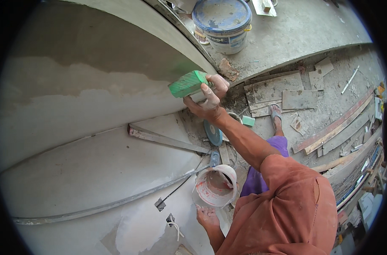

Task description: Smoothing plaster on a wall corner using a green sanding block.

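Observation:
My right hand (pixel 208 95), dusted with white, reaches out to the plastered wall (pixel 74 106). Its fingers grip one end of a green sponge block (pixel 187 84), which is close to the wall; whether it touches cannot be told. Lower down, my left hand (pixel 208 216) is at the near rim of a white bucket (pixel 216 187), fingers curled up against it. Pale residue with reddish streaks coats the bucket's inside. Darker, damp-looking plaster covers the wall's upper part, lighter plaster the lower.
A blue-lidded pail (pixel 222 25) stands on the upper ledge. A long metal straightedge (pixel 112 206) and a shorter bar (pixel 168 139) lie left of the bucket. Boards (pixel 278 87), planks (pixel 338 123) and another green block (pixel 248 120) lie around my foot (pixel 276 114).

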`<action>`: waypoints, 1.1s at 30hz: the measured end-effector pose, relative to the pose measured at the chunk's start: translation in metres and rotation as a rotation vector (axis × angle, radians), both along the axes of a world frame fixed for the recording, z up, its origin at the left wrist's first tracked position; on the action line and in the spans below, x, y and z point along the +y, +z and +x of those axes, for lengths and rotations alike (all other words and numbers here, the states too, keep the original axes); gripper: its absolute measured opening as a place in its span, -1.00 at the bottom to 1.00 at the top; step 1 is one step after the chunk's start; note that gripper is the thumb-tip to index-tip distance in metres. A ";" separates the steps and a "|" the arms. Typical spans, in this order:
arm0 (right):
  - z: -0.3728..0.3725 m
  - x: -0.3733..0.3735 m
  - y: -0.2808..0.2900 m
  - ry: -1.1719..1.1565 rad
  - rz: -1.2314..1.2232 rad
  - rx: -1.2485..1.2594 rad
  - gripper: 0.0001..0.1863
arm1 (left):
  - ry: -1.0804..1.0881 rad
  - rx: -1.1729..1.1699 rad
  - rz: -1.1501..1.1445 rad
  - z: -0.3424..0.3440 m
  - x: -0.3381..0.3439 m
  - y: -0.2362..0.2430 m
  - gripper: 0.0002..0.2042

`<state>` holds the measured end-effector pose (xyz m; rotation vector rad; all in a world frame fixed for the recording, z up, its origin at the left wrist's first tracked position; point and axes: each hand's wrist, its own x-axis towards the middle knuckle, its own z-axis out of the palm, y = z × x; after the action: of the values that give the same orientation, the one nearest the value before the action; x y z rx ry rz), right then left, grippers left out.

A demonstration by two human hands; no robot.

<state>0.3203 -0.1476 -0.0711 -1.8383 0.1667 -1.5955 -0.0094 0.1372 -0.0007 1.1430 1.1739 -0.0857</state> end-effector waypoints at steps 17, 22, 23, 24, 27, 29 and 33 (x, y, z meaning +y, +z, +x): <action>0.008 0.004 0.002 0.003 -0.022 0.051 0.06 | -0.035 0.049 0.026 0.000 0.012 -0.006 -0.67; 0.030 -0.027 0.071 -0.140 0.030 -0.130 0.03 | 0.000 0.079 0.096 -0.001 0.006 -0.009 -0.67; 0.032 -0.020 0.057 -0.143 0.007 -0.095 0.03 | -0.003 0.077 0.094 0.000 0.004 -0.009 -0.67; 0.032 -0.013 0.042 -0.147 -0.015 -0.061 0.02 | -0.034 0.066 0.079 0.001 0.003 -0.008 -0.67; 0.012 0.015 -0.029 -0.045 -0.055 0.142 0.00 | -0.046 0.064 0.083 0.005 -0.001 -0.001 -0.68; 0.004 0.019 -0.026 0.039 -0.080 0.274 0.00 | -0.025 0.063 0.100 0.010 0.001 -0.001 -0.68; 0.011 -0.010 0.054 -0.035 0.028 -0.022 -0.01 | -0.037 0.012 0.028 0.002 0.001 0.004 -0.69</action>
<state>0.3316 -0.1577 -0.0169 -1.8049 0.2109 -1.6294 -0.0073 0.1385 0.0037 1.1903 1.1679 -0.1043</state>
